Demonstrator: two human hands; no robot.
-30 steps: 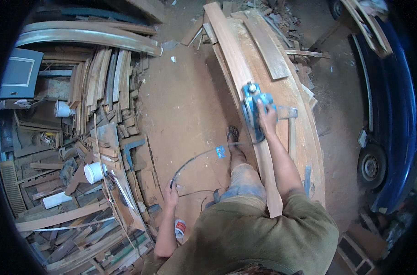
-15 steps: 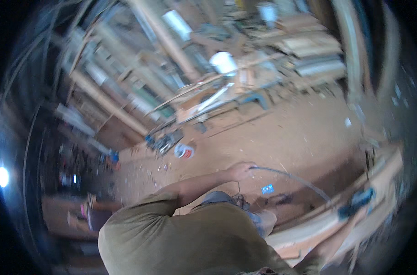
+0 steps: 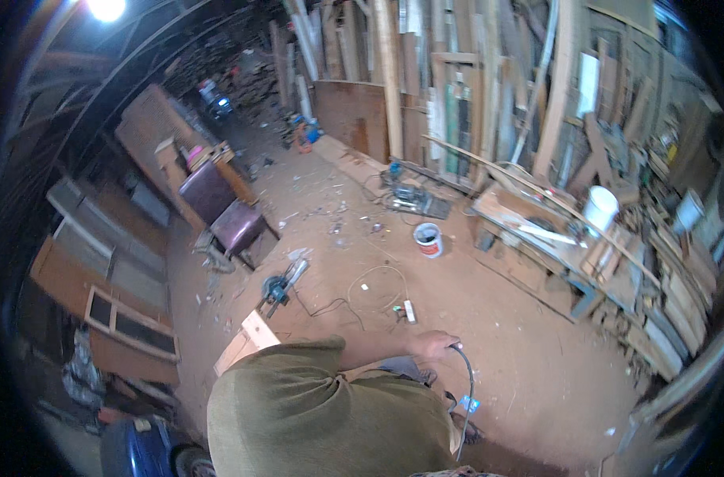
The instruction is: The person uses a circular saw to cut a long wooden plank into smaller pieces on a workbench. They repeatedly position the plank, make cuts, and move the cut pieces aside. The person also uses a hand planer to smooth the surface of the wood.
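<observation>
My left arm reaches across my front. My left hand [image 3: 436, 344] is closed around a dark power cord [image 3: 470, 380], which bends over from the fingers and hangs down past the lower edge. A small blue packet [image 3: 470, 404] lies on the floor beside the cord, near my foot. My right hand is out of the picture, and so is whatever the cord's lower end joins. My olive shirt [image 3: 330, 413] hides much of the ground close to me.
Ahead on the earth floor are a white extension socket [image 3: 410, 312], a green power saw [image 3: 276, 292] and a paint bucket [image 3: 428, 241]. A purple chair [image 3: 238, 230] stands left. A low bench [image 3: 501, 208] with a white bucket [image 3: 600, 208] is right; planks lean behind.
My view has swung to the left. The right hand, the dark power tool it held and the timber under it have left the picture. My left hand still grips the cord.
</observation>
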